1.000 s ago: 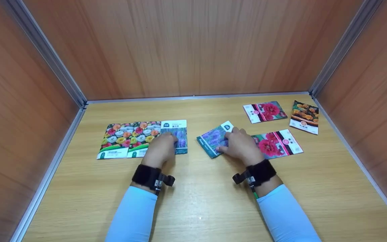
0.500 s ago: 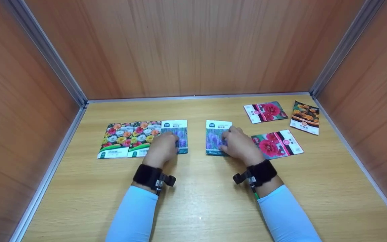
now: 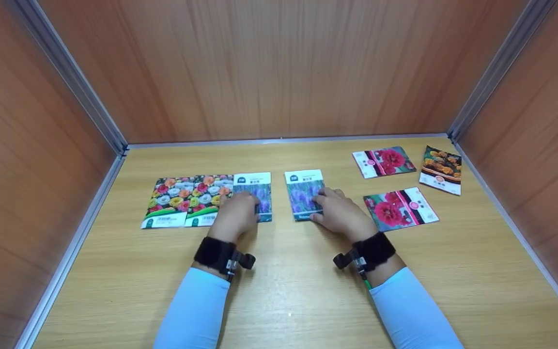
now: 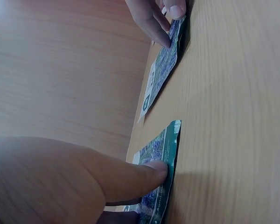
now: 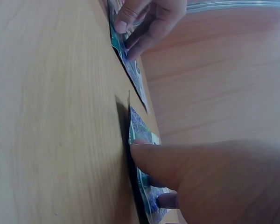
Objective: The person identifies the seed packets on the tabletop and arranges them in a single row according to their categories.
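Observation:
My left hand (image 3: 237, 213) rests its thumb and fingertips on a seed packet (image 3: 264, 194) with purple flowers, flat on the table; in the left wrist view the thumb (image 4: 154, 172) lies straight across its green lower edge. My right hand (image 3: 342, 213) grips a matching purple-flower seed packet (image 3: 301, 191) by its right side, thumb near the bottom edge and fingers on its face. In the right wrist view this packet (image 5: 139, 122) bows slightly and casts a shadow below its edge. A narrow strip of table separates the two packets, both upright to me.
Two seed packets with mixed colourful blooms (image 3: 165, 201) lie side by side, left of my left hand. At right lie two pink-flower packets, one farther back (image 3: 385, 161) and one nearer (image 3: 400, 208), plus an orange-flower packet (image 3: 440, 169). Wooden panels (image 3: 279, 72) enclose the table.
The right purple-flower seed packet has turned from a slant to upright, then moved left towards the other one with my right hand. My left hand has stayed in place.

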{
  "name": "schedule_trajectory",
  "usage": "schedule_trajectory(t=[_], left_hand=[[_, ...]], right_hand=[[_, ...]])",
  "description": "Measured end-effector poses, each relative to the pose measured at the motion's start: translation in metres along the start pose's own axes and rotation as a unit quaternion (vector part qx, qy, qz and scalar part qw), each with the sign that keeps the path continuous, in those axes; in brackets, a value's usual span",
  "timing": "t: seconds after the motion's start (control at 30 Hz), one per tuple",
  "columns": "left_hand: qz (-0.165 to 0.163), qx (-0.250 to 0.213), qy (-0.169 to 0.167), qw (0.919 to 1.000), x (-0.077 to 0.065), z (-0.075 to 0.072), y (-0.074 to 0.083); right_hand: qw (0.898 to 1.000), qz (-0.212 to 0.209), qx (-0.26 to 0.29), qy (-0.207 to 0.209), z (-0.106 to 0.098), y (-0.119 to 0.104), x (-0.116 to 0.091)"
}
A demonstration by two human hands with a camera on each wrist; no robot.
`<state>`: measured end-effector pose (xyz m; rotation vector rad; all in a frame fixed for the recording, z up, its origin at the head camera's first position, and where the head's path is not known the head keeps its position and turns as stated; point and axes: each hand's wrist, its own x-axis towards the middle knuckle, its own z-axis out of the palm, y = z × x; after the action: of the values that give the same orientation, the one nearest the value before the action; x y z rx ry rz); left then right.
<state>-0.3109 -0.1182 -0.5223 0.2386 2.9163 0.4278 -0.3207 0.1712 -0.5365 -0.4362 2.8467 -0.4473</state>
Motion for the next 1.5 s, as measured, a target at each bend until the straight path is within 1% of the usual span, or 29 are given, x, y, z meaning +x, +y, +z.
schedule_trajectory(t=[0.23,0.57,0.63,0.9,1.0,1.3,1.5], left_hand=[[-0.010,-0.016,-0.014,0.9997,0.000,-0.002,0.000],[-0.007,-0.009,-0.007,0.9999,0.000,0.003,-0.002],[-0.006,-0.008,-0.004,0.9999,0.000,0.004,-0.003],[0.006,0.006,0.011,0.9999,0.000,0.005,-0.003],[0.008,0.012,0.014,0.9998,0.000,0.005,-0.003],[0.003,-0.003,0.012,0.9999,0.000,0.005,-0.002],[0.004,-0.003,0.010,0.9999,0.000,0.005,-0.002]], right_hand=[[1.000,-0.009,-0.019,0.017,0.006,-0.008,0.003],[1.000,0.002,-0.020,0.023,0.012,-0.014,0.005],[0.999,-0.003,-0.020,0.025,0.013,-0.017,0.008],[0.998,-0.052,-0.021,0.028,0.019,-0.031,0.017],[0.998,-0.054,-0.028,0.032,0.020,-0.034,0.018],[0.996,-0.068,-0.033,0.042,0.021,-0.037,0.018],[0.996,-0.075,-0.033,0.045,0.021,-0.041,0.016]])
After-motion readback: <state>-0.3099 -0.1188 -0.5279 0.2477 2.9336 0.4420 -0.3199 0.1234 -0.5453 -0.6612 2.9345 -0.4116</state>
